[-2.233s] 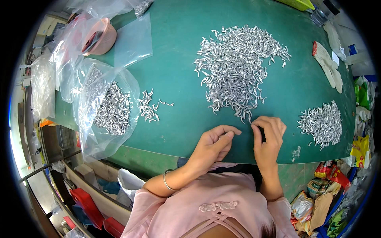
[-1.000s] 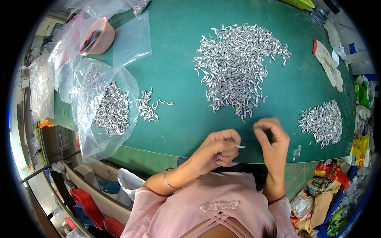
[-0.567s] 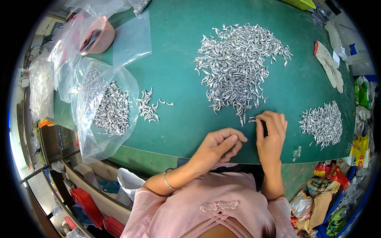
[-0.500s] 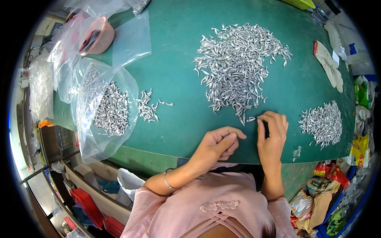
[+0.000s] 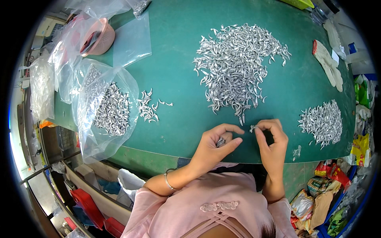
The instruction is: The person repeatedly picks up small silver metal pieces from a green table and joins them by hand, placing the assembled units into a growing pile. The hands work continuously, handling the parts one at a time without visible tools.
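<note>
Just on the near side of the big heap of curved silver pieces (image 5: pixel 236 67), my right hand (image 5: pixel 274 137) pinches one silver piece (image 5: pixel 252 128) between thumb and forefinger. My left hand (image 5: pixel 216 144), left of that and also nearer me than the heap, curls its lower fingers round a few loose pieces (image 5: pixel 220 142), its thumb and forefinger spread apart. Well left of the heap, a clear plastic bag (image 5: pixel 91 144) lies with many silver pieces inside; a small cluster (image 5: pixel 149 107) sits between bag and heap. Farther back on the heap's left, a pink basket (image 5: pixel 105 41) contains something dark I can't make out. Right of the heap, nearer me, lies a smaller pile (image 5: pixel 321 123).
</note>
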Demonstrator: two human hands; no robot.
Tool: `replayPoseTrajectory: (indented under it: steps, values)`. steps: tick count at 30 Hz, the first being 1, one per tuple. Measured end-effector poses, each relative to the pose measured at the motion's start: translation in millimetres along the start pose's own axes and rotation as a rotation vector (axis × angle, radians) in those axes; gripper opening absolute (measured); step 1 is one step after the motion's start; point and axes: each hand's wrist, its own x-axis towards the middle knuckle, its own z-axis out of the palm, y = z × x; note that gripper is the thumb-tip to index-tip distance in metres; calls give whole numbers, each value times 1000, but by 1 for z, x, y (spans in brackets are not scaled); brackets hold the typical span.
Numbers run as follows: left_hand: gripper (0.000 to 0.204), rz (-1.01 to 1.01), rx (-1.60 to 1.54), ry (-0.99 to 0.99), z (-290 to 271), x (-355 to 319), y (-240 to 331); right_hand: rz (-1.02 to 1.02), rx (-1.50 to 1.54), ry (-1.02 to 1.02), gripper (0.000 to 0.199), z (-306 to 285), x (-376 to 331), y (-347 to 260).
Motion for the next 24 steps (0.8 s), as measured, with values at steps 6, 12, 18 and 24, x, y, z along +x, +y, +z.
replayPoseTrajectory:
  steps: [6, 12, 18, 24]
  values:
    - [15, 93, 193, 28, 5, 4, 10, 334, 623, -261, 3, -2, -7, -2]
    - [12, 16, 34, -1, 0, 5, 6, 400, 697, -206, 2, -2, -6, -7]
    - [17, -335, -586, -190, -8, 8, 7, 83, 76, -38, 11, -1, -1, -10]
    - [13, -378, -664, -260, -5, 7, 6, -57, 231, -74, 10, -1, -6, -24]
